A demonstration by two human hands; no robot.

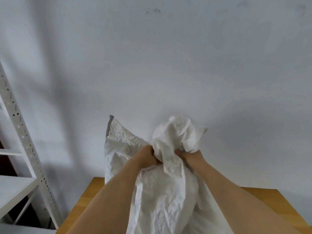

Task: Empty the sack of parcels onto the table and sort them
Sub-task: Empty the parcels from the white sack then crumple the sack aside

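A white crumpled woven sack (pixel 162 196) is held up over the wooden table (pixel 87 196), with its bunched end uppermost. My left hand (pixel 148 155) grips a fold of the sack on the left side of the bunch. My right hand (pixel 189 156) grips the gathered cloth just to the right, close beside the left hand. One grey-edged corner of the sack sticks up at the left. The sack's lower part runs out of the bottom of the view. No parcels show.
A white metal shelving rack (pixel 22 132) with perforated uprights stands at the left, beside the table's left edge. A plain pale wall (pixel 168 65) rises right behind the table.
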